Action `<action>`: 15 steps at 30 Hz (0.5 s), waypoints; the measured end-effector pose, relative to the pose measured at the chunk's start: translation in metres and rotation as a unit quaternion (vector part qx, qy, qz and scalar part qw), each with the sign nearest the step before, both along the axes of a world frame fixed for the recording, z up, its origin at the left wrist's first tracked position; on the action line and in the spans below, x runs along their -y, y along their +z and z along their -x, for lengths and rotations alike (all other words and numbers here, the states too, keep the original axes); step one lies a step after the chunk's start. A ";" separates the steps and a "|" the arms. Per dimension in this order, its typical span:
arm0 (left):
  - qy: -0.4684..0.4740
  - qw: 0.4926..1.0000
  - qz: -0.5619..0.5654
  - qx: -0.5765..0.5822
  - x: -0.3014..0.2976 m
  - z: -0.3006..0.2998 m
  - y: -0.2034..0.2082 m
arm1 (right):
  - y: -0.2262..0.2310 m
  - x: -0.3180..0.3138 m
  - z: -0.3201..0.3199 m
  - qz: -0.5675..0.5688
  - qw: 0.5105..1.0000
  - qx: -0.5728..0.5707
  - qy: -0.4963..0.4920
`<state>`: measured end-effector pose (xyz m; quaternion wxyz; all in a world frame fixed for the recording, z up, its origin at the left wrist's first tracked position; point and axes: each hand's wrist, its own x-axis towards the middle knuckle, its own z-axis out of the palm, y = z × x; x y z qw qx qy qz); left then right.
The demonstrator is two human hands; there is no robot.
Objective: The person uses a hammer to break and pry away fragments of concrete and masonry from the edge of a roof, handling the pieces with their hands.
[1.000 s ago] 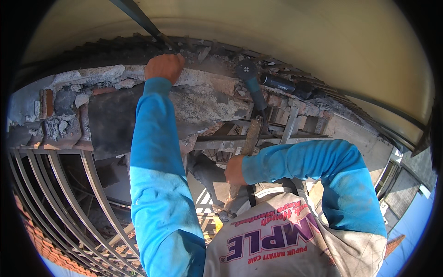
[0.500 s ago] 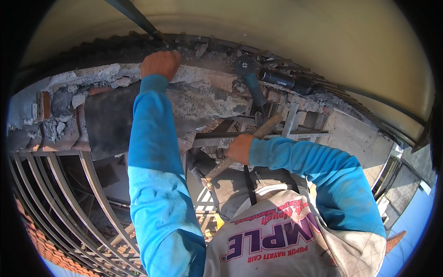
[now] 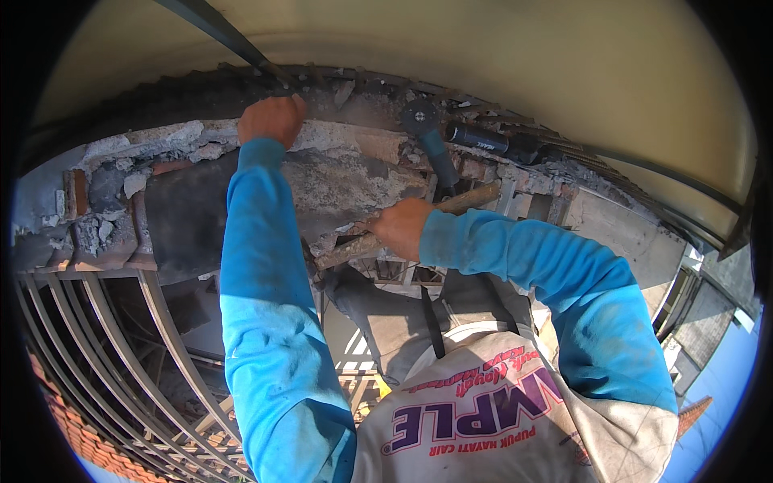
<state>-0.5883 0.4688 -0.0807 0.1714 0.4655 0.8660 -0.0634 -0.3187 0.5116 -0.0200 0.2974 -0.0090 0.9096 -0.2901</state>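
My left hand (image 3: 272, 119) is closed in a fist at the broken upper edge of the concrete wall (image 3: 346, 173), near the lower end of a dark metal bar. What its fingers hold is hidden. Wrapped round the wooden handle of a hammer (image 3: 467, 196), my right hand (image 3: 400, 228) is nearer to my body, in front of the wall. The handle slants from upper right to lower left. The hammer's dark head end is partly hidden beside my left sleeve.
An angle grinder (image 3: 435, 149) with a teal body lies on the rubble, next to a black cylinder (image 3: 477, 137). Metal bars (image 3: 173, 338) run below at left. A dark metal bar (image 3: 221, 32) slants down from above. Loose concrete chunks (image 3: 105, 229) lie at far left.
My right hand has moved up and to the left with the hammer, whose head has risen toward the wall. My left hand stays at the wall's edge, slightly lower in the picture.
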 end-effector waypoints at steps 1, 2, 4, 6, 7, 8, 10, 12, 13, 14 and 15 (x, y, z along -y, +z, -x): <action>0.003 1.000 0.003 0.006 -0.005 -0.003 0.007 | 0.005 0.018 -0.011 0.033 0.999 0.015 0.029; 0.009 1.000 0.007 0.012 -0.008 -0.006 0.012 | 0.016 0.037 -0.018 0.050 0.994 0.013 0.099; 0.033 0.999 -0.003 0.016 -0.006 -0.009 0.014 | 0.019 0.051 -0.013 0.050 0.971 0.020 0.231; 0.027 0.999 -0.015 0.009 -0.005 -0.007 0.013 | 0.018 0.054 -0.001 0.010 0.941 0.042 0.336; 0.014 1.000 -0.019 -0.001 -0.003 -0.004 0.009 | 0.002 0.023 0.016 -0.002 0.949 0.048 0.311; 0.003 1.000 -0.021 -0.007 0.004 -0.004 0.005 | -0.012 -0.008 0.035 -0.011 0.956 0.051 0.288; 0.017 1.000 -0.017 0.008 -0.008 -0.019 0.012 | -0.087 -0.091 0.028 0.139 0.952 0.171 -0.212; 0.035 0.999 -0.012 -0.008 -0.007 0.000 0.017 | -0.045 -0.091 0.051 -0.174 0.985 0.006 -0.010; 0.025 1.000 -0.006 -0.006 -0.006 -0.003 0.015 | -0.040 -0.078 0.040 -0.143 0.989 0.017 -0.019; 0.009 1.000 0.001 -0.002 -0.005 -0.009 0.014 | -0.032 -0.061 0.026 -0.113 0.993 0.031 -0.035; 0.004 1.000 -0.002 -0.007 -0.004 -0.007 0.016 | -0.024 -0.049 0.022 -0.089 0.994 0.032 -0.046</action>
